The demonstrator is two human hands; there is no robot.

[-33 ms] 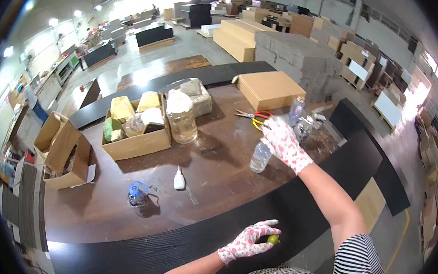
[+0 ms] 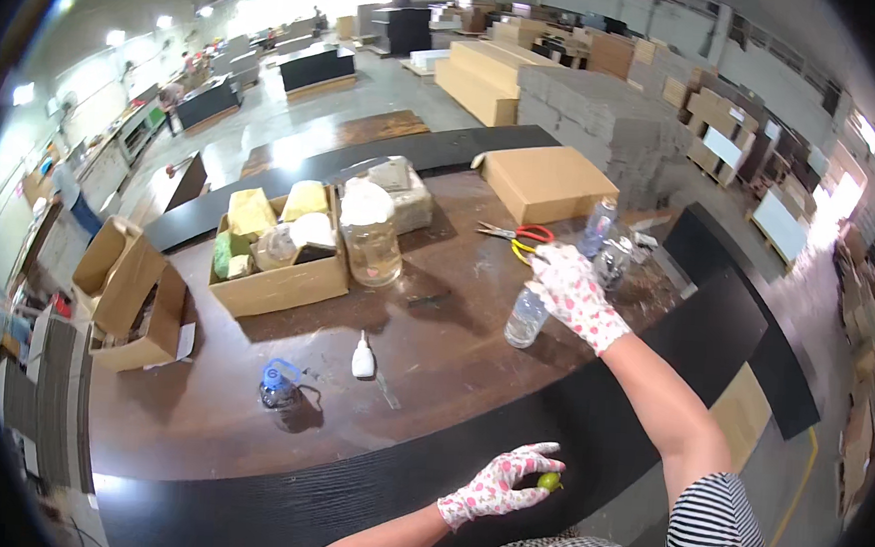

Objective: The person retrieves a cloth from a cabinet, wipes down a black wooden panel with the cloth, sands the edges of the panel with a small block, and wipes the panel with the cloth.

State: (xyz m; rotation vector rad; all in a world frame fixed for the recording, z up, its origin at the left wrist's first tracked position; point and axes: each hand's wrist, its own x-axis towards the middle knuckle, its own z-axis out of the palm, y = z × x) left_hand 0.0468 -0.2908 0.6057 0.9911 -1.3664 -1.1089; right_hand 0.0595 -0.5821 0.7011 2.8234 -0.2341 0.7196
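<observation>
Nothing has shifted since the earlier frame: both gloved hands and every item sit where they were

Small clear bottle [image 2: 526,317] stands upright on the bench [image 2: 247,432] near its right-hand part, and the right hand [image 2: 574,294] rests over its top, fingers curled down around the neck, likely to steady or lift it. How tightly the fingers close I cannot tell, since the glove hides them. Down at the near edge, the left hand [image 2: 498,485] pinches a small green round thing [image 2: 549,480] between thumb and forefinger, the other fingers spread loosely; held that way it seems kept ready while the other hand works.

Just beyond the right hand, toward the far right corner, stand two more clear bottles [image 2: 597,227], close together, so three such bottles in all. Beside them lies one pair of scissors [image 2: 516,236] with red and yellow handles. One flat closed cardboard box [image 2: 543,180] sits at the far edge. Toward the middle stands one large glass jar [image 2: 370,234], and left of it one open carton [image 2: 276,286] packed with yellow and pale items. Nearer the front lie one small white squeeze bottle [image 2: 363,355] and one blue-topped object [image 2: 276,384]. Off the left edge, one empty open carton [image 2: 130,300] stands on the floor
</observation>
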